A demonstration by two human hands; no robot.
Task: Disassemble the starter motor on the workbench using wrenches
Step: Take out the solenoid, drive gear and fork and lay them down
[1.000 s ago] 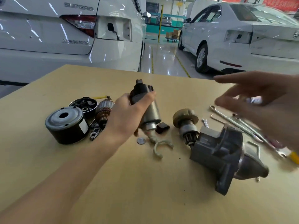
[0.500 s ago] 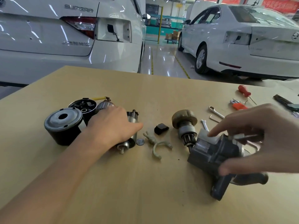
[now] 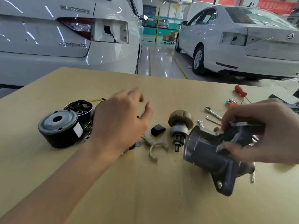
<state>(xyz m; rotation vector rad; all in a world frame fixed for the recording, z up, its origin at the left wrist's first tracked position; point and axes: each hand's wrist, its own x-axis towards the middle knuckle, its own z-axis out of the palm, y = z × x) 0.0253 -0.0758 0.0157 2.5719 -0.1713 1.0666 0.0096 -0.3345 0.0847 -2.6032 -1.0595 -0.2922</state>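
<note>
Gripping the motor housing, right hand curls its fingers; left hand hovers, fingers spread.

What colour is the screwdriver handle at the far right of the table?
Red. The screwdriver shows clearly in the head view, lying on the table.

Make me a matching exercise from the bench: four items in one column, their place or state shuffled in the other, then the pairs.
Items:
1. grey housing
2. red screwdriver
3. black cylinder
4. curved fork

Descriptions:
A. far right of the bench, untouched
B. gripped by the right hand
C. at the left, near the left hand's wrist
D. flat on the bench, in front of the pinion gear

Pairs: 1-B, 2-A, 3-C, 4-D
</note>
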